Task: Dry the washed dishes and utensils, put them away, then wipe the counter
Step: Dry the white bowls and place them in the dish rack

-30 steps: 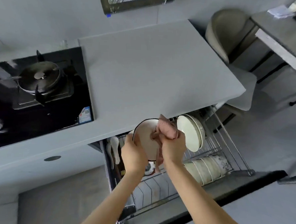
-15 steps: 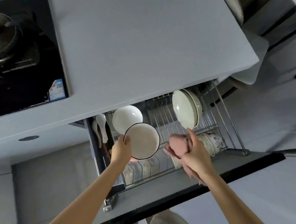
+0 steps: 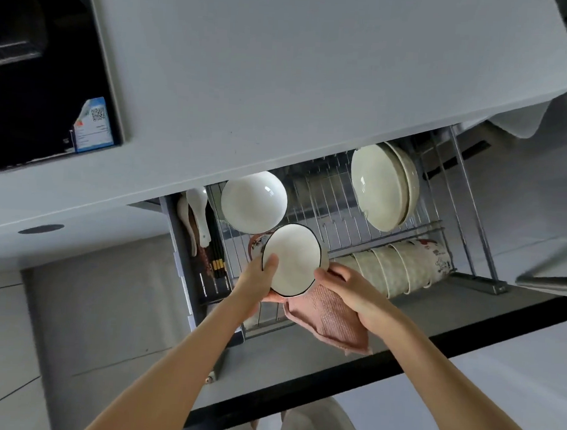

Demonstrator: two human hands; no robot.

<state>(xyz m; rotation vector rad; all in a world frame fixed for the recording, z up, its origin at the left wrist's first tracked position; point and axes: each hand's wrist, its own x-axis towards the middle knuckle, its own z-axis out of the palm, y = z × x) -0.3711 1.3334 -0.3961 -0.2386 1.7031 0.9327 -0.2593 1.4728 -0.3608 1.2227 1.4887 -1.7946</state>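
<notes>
My left hand (image 3: 257,279) grips a white bowl with a black rim (image 3: 293,259) by its left edge, thumb inside, above the pulled-out wire dish drawer (image 3: 472,224). My right hand (image 3: 353,292) holds a pink cloth (image 3: 330,321) and its fingertips touch the bowl's right rim. Behind the held bowl a patterned bowl shows partly. A white bowl (image 3: 254,204) stands on edge in the rack just above.
Cream plates (image 3: 384,185) stand in the rack's back right, and a row of patterned bowls (image 3: 401,267) lies in front of them. White spoons (image 3: 198,215) and chopsticks (image 3: 215,260) fill the left compartment. The grey counter (image 3: 283,67) and black cooktop (image 3: 37,70) lie above.
The view tilted down toward the drawer. My left hand lowered the bowl into the rack, and my right hand came back beside it with the cloth now hanging below the bowl.
</notes>
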